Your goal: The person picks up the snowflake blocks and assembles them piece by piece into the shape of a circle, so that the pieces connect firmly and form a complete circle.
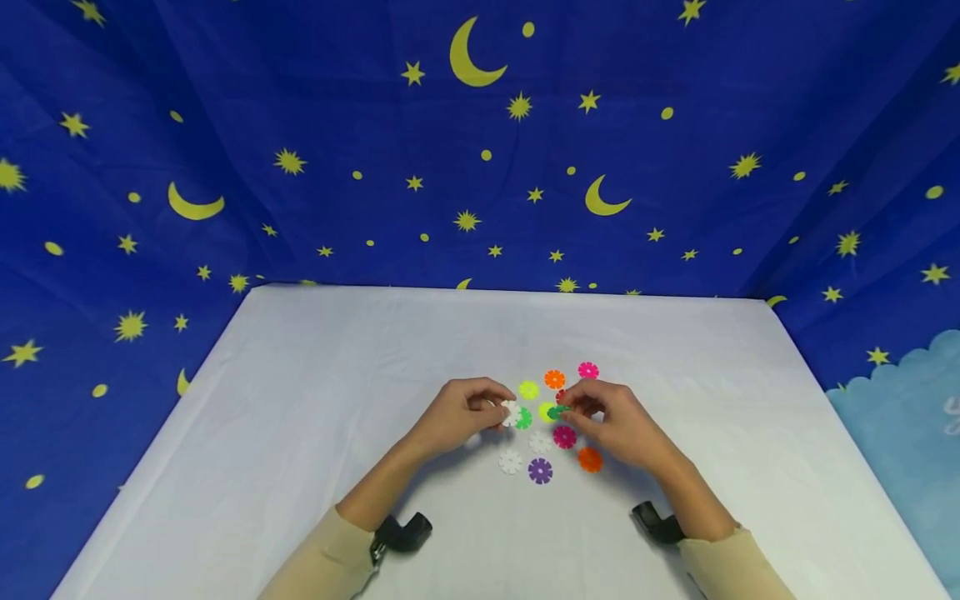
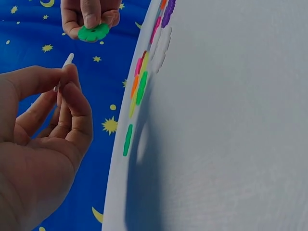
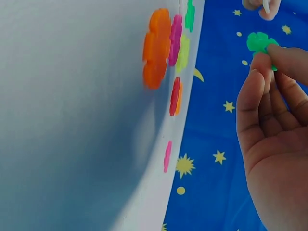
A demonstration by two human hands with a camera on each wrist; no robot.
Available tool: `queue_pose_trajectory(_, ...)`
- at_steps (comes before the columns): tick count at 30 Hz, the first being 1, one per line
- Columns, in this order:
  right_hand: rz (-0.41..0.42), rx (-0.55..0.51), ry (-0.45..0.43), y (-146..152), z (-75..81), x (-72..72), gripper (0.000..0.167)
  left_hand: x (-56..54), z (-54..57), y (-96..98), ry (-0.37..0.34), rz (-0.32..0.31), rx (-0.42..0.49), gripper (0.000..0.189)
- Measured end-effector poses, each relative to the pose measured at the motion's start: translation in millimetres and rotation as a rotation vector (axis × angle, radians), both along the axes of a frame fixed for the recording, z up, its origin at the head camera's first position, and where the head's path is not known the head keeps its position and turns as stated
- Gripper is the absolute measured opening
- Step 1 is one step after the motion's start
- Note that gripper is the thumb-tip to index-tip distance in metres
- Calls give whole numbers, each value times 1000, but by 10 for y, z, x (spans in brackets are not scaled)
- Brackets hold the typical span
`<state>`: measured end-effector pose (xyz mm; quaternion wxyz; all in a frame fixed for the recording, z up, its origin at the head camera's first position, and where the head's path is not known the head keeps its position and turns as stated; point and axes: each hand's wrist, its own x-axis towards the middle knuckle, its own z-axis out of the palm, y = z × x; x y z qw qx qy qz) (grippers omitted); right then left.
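Between thumb and fingers my left hand (image 1: 467,414) pinches a white notched disc (image 1: 512,413), seen edge-on in the left wrist view (image 2: 69,59). My right hand (image 1: 617,419) pinches a green notched disc (image 1: 557,412), whose scalloped edge shows clearly in the right wrist view (image 3: 260,42). Both hands are raised over the table, facing each other with a gap between the two discs. Below and around them lie a light green disc (image 1: 524,418), a yellow disc (image 1: 528,390), a crimson disc (image 1: 565,437) and a purple disc (image 1: 540,471).
More discs lie on the white-covered table (image 1: 360,358): an orange disc (image 1: 554,379) and a pink disc (image 1: 588,370) farther back, another orange disc (image 1: 590,459) near the right wrist, and a white disc (image 1: 511,462) in front. A blue star-patterned cloth (image 1: 420,125) hangs behind.
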<state>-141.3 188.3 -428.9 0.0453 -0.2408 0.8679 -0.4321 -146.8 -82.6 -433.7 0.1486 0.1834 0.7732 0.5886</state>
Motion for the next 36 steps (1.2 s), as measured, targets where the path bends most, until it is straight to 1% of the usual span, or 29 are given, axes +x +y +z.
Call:
queue_pose_trajectory(2, 7, -9, 12, -17, 3, 6, 15, -15, -40, 4, -12, -2, 20, 20)
queue_pose_trajectory(5, 17, -25, 26, -39, 6, 14, 15, -23, -65, 9, -20, -6, 30, 19)
queue_pose_trajectory(11, 25, -49, 35, -78, -5, 26, 18, -23, -64, 22, -40, -4, 41, 24)
queue_pose_trajectory(14, 32, -59, 35, -96, 2, 35, 16, -19, -52, 34, -57, -5, 46, 21)
queue_pose_trajectory(18, 34, -52, 36, -121, -1, 46, 14, -14, -51, 49, -85, -24, 62, 15)
queue_pose_trajectory(20, 30, -47, 41, -141, -1, 57, 15, -12, -60, 57, -96, -31, 66, 15)
queue_pose_trajectory(22, 29, -44, 48, -171, 24, 80, 15, -9, -64, 64, -105, -29, 66, 16)
queue_pose_trajectory(25, 46, -54, 59, -232, 119, 132, 15, 1, -61, 72, -116, -21, 63, 16)
queue_pose_trajectory(28, 79, -66, 66, -281, 214, 183, 15, 22, -26, 80, -119, -19, 61, 15)
queue_pose_trajectory(31, 99, -73, 67, -306, 262, 210, 15, 66, 82, 90, -117, -21, 65, 14)
queue_pose_trajectory(32, 101, -74, 66, -310, 261, 213, 16, 81, 123, 93, -117, -23, 62, 14)
queue_pose_trajectory(35, 94, -74, 59, -309, 210, 200, 17, 112, 189, 97, -110, -27, 74, 14)
queue_pose_trajectory(36, 90, -72, 59, -304, 176, 188, 17, 116, 194, 98, -111, -28, 75, 14)
